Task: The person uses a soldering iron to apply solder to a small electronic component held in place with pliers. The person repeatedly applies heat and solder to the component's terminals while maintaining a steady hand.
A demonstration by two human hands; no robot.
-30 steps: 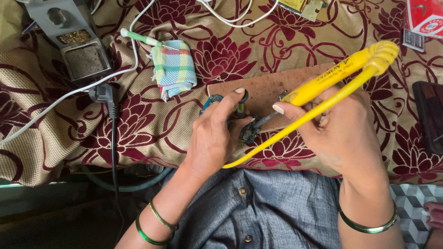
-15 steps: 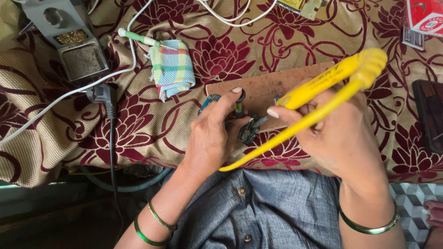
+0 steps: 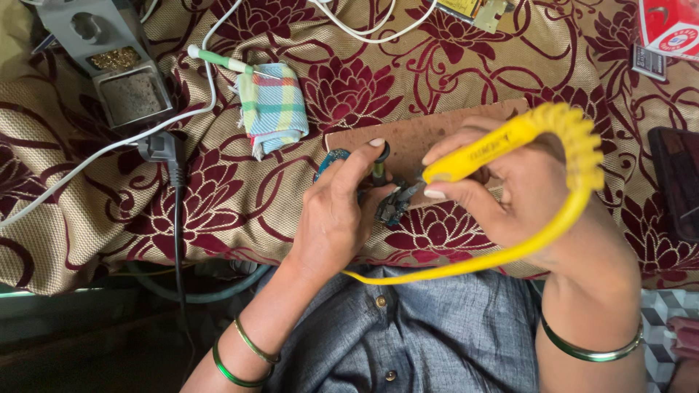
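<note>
My right hand [image 3: 520, 193] grips a yellow soldering iron [image 3: 484, 151] like a pen, its tip pointing left and down at a small dark part [image 3: 393, 205]. The iron's yellow cord [image 3: 575, 182] loops over the back of that hand and runs down toward my lap. My left hand [image 3: 338, 211] pinches the small dark part and a short dark stick [image 3: 379, 169] at the front edge of a brown board [image 3: 422, 135]. A bluish piece [image 3: 331, 159] peeks out behind my left fingers. Both hands meet over the flowered cloth.
A grey soldering stand with sponge and brass wool [image 3: 120, 69] sits at the far left. A green-handled tool [image 3: 218, 60] lies by a folded checked cloth [image 3: 273, 105]. White cables [image 3: 368, 33], a black plug [image 3: 164, 149], a red box [image 3: 670, 29] and a dark case [image 3: 677, 189] lie around.
My right hand has swung the yellow iron down and left, bringing its tip onto the small part. The cord now arcs over that hand. My left hand has barely moved.
</note>
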